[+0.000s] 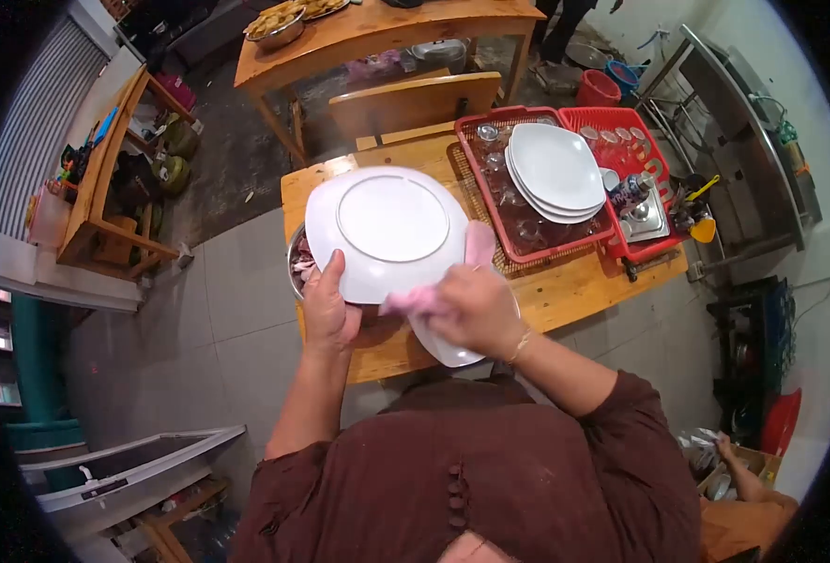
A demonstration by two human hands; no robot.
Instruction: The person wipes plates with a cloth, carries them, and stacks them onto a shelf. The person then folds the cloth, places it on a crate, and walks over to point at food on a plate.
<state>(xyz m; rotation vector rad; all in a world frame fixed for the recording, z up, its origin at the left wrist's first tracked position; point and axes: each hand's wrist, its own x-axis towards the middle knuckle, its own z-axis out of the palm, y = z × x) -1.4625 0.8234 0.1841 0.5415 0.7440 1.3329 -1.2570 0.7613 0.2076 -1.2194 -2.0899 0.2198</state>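
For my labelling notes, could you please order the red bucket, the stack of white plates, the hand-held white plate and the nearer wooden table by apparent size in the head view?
1. Nearer wooden table
2. Hand-held white plate
3. Stack of white plates
4. Red bucket
Nearness may enlarge the hand-held plate.

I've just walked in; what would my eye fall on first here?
Probably the large white rounded-square plate, held underside toward the camera by the left hand, while the right hand holds a crumpled pink cloth at its lower edge. Next, the stack of glossy white squarish plates over the red plastic tray, toward the right of the yellowish wooden table.
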